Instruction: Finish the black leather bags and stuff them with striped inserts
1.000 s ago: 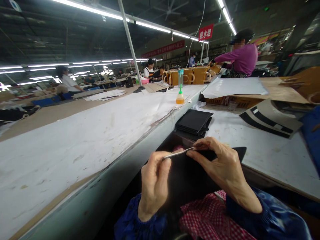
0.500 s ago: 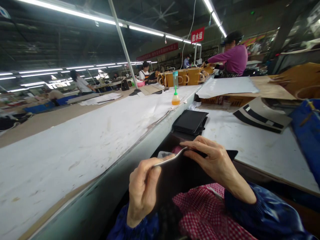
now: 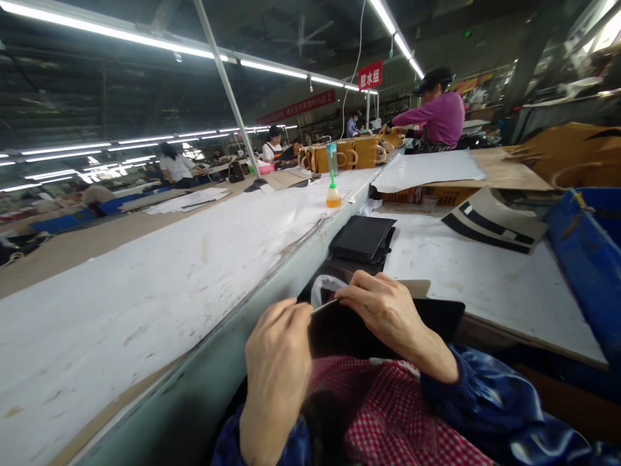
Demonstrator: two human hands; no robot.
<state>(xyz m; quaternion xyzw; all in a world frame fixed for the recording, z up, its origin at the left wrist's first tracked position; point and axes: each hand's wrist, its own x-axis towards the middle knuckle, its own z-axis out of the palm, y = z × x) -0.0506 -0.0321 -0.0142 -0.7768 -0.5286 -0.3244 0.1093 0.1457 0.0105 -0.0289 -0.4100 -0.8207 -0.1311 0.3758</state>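
Between my hands is a black sheet, perhaps leather or board [image 3: 334, 331], with a thin pale top edge. My left hand [image 3: 279, 369] is closed on the left end of that edge, its back towards me and its thumb hidden. My right hand [image 3: 385, 310] pinches the same edge a short way to the right, fingers bent over the top. Black material reaches past my right wrist; whether it is all one piece I cannot tell. Just beyond the sheet, a whitish translucent loop [image 3: 323, 288] shows. A stack of black sheets [image 3: 363, 236] lies past my hands.
A long white-covered table [image 3: 160, 278] runs along my left, carrying a glue-like bottle with a green tip [image 3: 333, 194]. On the right are a white work surface [image 3: 490, 285], a curved grey piece with black strips [image 3: 495, 223] and a blue crate [image 3: 577, 252]. A co-worker [image 3: 441, 120] stands farther back.
My left hand has rolled over, so its back now shows, and my hands are closer together. The sheet's edge, curved before, looks straighter. The whole view has shifted slightly.
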